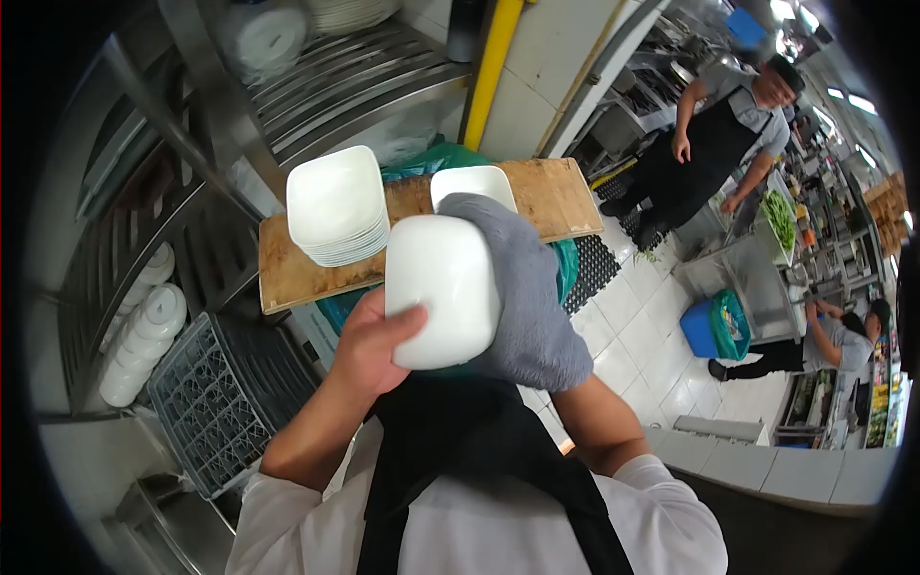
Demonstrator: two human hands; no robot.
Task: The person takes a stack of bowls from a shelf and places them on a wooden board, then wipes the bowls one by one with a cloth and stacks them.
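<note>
A white square bowl is held up in front of my chest, its underside facing the camera. My left hand grips its left edge, thumb pressed on the outside. A grey cloth covers the bowl's right side and wraps over my right hand, whose fingers are hidden beneath it. Behind, on a wooden board, stand a tall stack of white square dishes on the left and another white dish nearer the middle, partly hidden by the cloth.
Metal shelves with plates rise at the upper left. A grey dish rack and stacked white crockery sit at the left. Two people work at the right, near a blue bin. A yellow pipe stands behind the board.
</note>
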